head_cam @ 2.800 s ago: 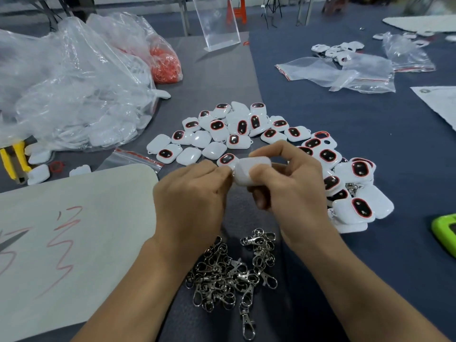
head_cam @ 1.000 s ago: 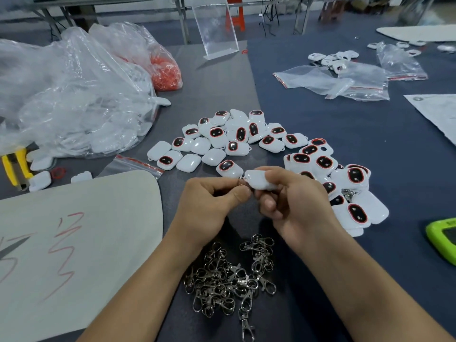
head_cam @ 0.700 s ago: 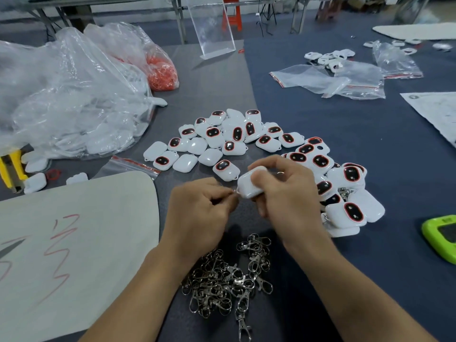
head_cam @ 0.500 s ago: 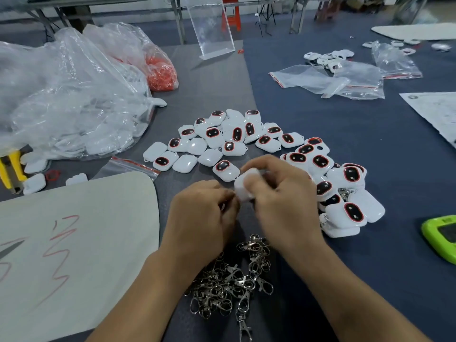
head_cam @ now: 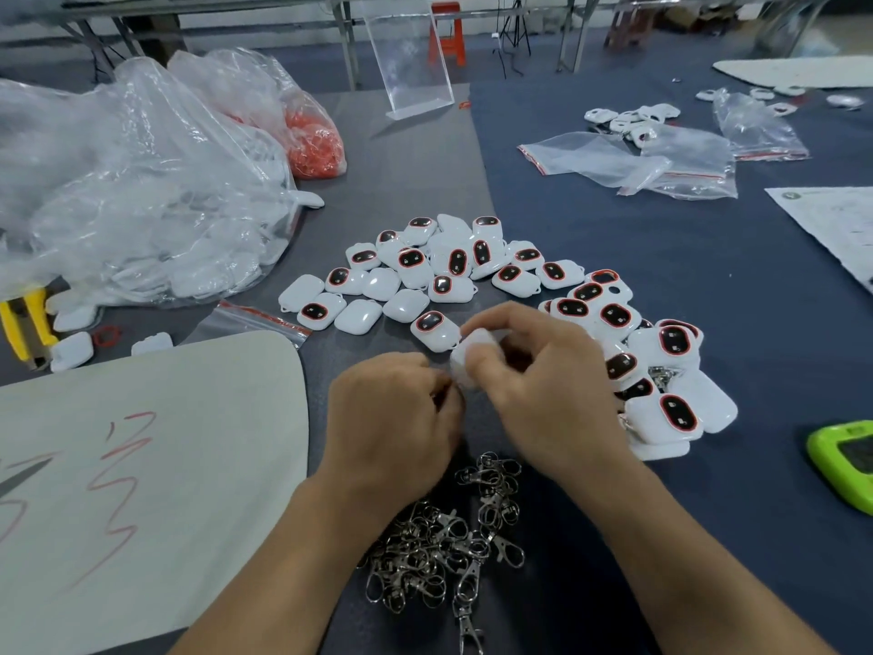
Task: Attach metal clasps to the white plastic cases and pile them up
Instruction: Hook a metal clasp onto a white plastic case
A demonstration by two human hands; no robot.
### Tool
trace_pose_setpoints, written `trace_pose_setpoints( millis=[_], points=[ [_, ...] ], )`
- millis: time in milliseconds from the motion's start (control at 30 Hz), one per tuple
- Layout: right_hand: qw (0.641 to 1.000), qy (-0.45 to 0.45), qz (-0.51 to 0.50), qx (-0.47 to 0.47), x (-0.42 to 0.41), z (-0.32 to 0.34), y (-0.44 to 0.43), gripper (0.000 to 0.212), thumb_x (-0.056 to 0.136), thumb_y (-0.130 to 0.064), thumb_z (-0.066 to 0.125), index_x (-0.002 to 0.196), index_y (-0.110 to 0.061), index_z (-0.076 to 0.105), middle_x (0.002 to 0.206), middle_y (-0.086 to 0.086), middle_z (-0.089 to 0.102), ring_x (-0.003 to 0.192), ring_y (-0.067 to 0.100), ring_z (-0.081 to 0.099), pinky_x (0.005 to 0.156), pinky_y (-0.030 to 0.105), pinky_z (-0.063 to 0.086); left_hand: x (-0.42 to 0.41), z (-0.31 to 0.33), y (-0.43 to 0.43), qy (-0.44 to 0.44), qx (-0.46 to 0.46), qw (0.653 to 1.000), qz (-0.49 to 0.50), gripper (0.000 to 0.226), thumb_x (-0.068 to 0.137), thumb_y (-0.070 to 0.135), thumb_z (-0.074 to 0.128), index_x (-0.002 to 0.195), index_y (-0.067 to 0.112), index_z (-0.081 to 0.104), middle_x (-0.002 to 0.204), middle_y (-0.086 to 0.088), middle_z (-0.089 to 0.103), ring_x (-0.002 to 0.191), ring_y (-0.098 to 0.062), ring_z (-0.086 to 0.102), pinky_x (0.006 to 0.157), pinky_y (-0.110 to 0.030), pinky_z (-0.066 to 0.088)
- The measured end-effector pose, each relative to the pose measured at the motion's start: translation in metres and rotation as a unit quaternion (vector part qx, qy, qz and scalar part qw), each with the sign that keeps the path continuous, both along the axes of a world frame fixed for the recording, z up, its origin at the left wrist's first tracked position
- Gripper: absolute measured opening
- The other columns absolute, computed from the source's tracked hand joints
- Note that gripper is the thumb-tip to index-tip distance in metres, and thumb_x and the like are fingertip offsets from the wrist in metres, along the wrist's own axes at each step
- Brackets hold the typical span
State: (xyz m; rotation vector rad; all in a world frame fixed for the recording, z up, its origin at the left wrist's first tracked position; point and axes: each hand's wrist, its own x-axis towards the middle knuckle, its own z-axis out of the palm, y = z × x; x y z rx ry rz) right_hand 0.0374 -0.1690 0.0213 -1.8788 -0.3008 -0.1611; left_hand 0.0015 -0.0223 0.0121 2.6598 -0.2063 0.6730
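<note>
- The right hand (head_cam: 543, 394) curls fingers and thumb round a white case (head_cam: 475, 354); motion blur smears both.
- The left hand (head_cam: 392, 418) has its fingers curled at the case's near corner, and its back hides whatever it pinches.
- Loose metal clasps (head_cam: 449, 536) lie heaped between the wrists.
- More cases (head_cam: 449, 267) are spread out beyond the hands, and piled cases (head_cam: 671, 371) sit just right of the right hand.
- A bulging plastic bag (head_cam: 141, 191) lies far left, and a green device (head_cam: 845, 460) sits at the right edge.

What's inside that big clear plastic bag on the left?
Through the clear bag white cases show; its crumpled folds hide how many, and anything deeper.
</note>
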Motion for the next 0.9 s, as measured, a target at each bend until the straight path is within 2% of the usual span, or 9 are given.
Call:
trace_pose_setpoints(
  millis=[67,200,300,367,467,567,700,800,900],
  points=[
    [0.999,-0.018,0.026,-0.013,-0.004,-0.001,0.003,0.013,0.088,-0.015,0.068,0.088,-0.027,0.073,0.061,-0.003,0.068,0.047,0.005,0.052,0.049,0.017,0.042,0.000,0.002,0.001,-0.037,0.050,0.998,-0.017,0.023,0.077,0.025,0.067,0.057,0.015,0.062,0.056,0.000,0.051,0.053,-0.026,0.051,0.054,-0.028,0.027],
    [0.967,0.170,0.010,0.191,0.004,0.004,-0.001,0.014,0.090,-0.003,0.062,0.085,-0.010,0.073,0.057,0.008,0.062,0.036,0.014,0.044,0.036,0.017,0.031,0.002,0.003,0.000,-0.052,0.017,0.998,0.016,0.025,0.078,0.023,0.069,0.055,0.015,0.061,0.058,0.003,0.053,0.059,-0.021,0.050,0.058,-0.033,0.034],
    [0.943,0.239,-0.019,0.232,0.011,0.006,-0.006,0.021,0.092,-0.001,0.056,0.084,-0.008,0.073,0.059,0.014,0.063,0.034,0.014,0.039,0.035,0.016,0.026,0.006,0.000,0.000,0.012,-0.133,0.991,0.009,0.014,0.079,0.021,0.080,0.066,0.021,0.075,0.059,0.009,0.057,0.061,-0.009,0.052,0.060,-0.026,0.041],
    [0.940,0.250,-0.023,0.230,0.014,0.005,-0.009,0.022,0.092,-0.003,0.055,0.083,-0.009,0.074,0.058,0.013,0.062,0.034,0.014,0.038,0.036,0.016,0.027,0.010,0.000,0.004,0.064,-0.269,0.961,0.012,0.016,0.073,0.018,0.087,0.070,0.030,0.078,0.058,0.016,0.060,0.056,-0.002,0.052,0.058,-0.015,0.038],
    [0.945,0.249,-0.023,0.211,0.016,0.003,-0.012,0.020,0.093,-0.006,0.056,0.085,-0.008,0.074,0.056,0.010,0.060,0.035,0.014,0.038,0.037,0.016,0.028,0.011,-0.001,0.006,0.100,-0.359,0.928,0.000,0.018,0.072,0.014,0.089,0.073,0.029,0.079,0.061,0.019,0.065,0.056,0.001,0.054,0.059,-0.011,0.040],
    [0.960,0.219,-0.041,0.170,0.016,-0.001,-0.011,0.019,0.089,-0.012,0.059,0.081,-0.013,0.077,0.058,0.003,0.064,0.041,0.011,0.046,0.041,0.019,0.035,0.010,0.000,0.005,0.106,-0.423,0.900,-0.018,0.015,0.079,0.010,0.084,0.078,0.024,0.082,0.073,0.010,0.075,0.069,-0.002,0.065,0.067,-0.015,0.048],
    [0.990,0.111,-0.068,0.050,0.013,-0.003,-0.010,0.020,0.074,-0.024,0.065,0.085,-0.035,0.078,0.073,-0.011,0.071,0.065,0.009,0.059,0.065,0.033,0.049,0.010,0.004,0.004,0.113,-0.467,0.876,-0.028,0.027,0.089,0.010,0.073,0.076,0.032,0.082,0.079,0.006,0.078,0.079,-0.006,0.071,0.078,-0.019,0.053],
    [0.999,0.014,0.004,-0.033,0.005,0.001,-0.008,0.018,0.073,-0.031,0.072,0.088,-0.039,0.077,0.084,-0.016,0.071,0.079,0.005,0.061,0.076,0.025,0.049,0.009,0.006,0.002,0.132,-0.510,0.849,-0.016,0.024,0.091,0.010,0.069,0.076,0.023,0.083,0.072,0.005,0.076,0.069,-0.003,0.067,0.075,-0.018,0.048],
    [0.990,-0.071,0.015,-0.123,-0.004,0.001,-0.005,0.021,0.073,-0.032,0.083,0.091,-0.041,0.075,0.092,-0.021,0.069,0.095,-0.008,0.059,0.081,0.005,0.039,0.009,0.005,0.000,0.152,-0.562,0.813,-0.010,0.026,0.093,0.006,0.066,0.076,0.015,0.083,0.049,0.013,0.058,0.048,0.000,0.041,0.053,-0.011,0.036]
  ],
)
